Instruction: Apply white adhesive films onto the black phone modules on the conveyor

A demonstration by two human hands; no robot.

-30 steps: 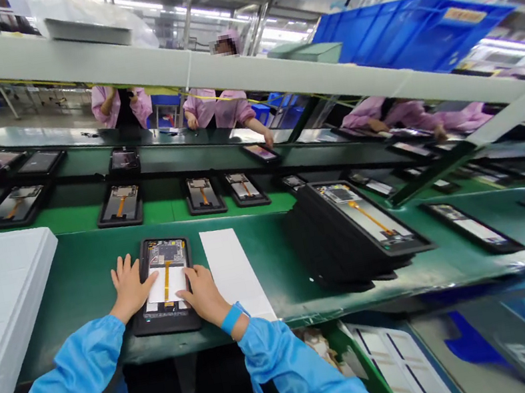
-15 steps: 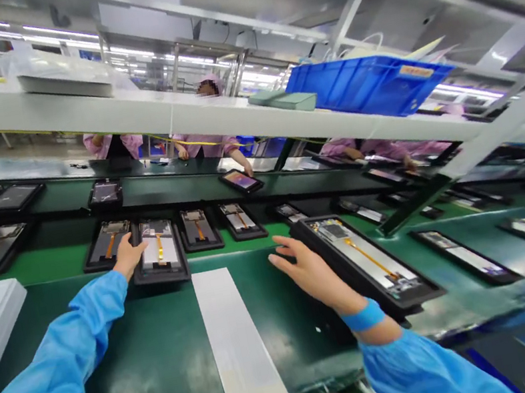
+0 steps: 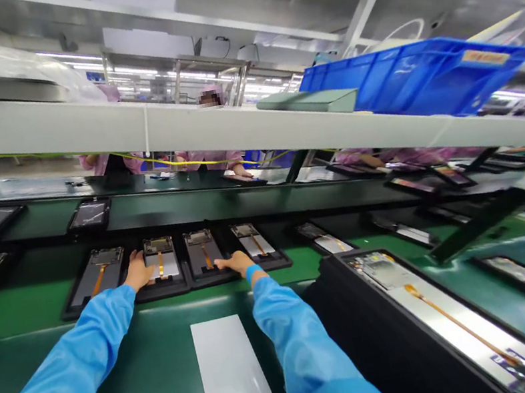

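Observation:
Both my arms in blue sleeves reach far forward over the dark green bench point(image 3: 152, 378) to a row of black trays on the light green belt point(image 3: 19, 314). My left hand point(image 3: 138, 272) grips the left edge of a tray holding an open tablet point(image 3: 163, 266) with an orange flex cable. My right hand point(image 3: 234, 264) lies with fingers stretched flat on the near edge of the neighbouring tray point(image 3: 201, 253), beside another tray point(image 3: 256, 246). One more tray point(image 3: 97, 280) sits left of my left hand.
A white paper strip point(image 3: 233, 378) lies between my arms. At the right stands a stack of black trays point(image 3: 416, 318) topped by an open tablet. Overhead a shelf point(image 3: 180, 133) carries a blue crate point(image 3: 414, 78). People in pink coats point(image 3: 215, 157) work across the line.
My left hand pushed the tray from the bench forward into the row on the belt. My right hand swung from the tray stack at the right over to the row.

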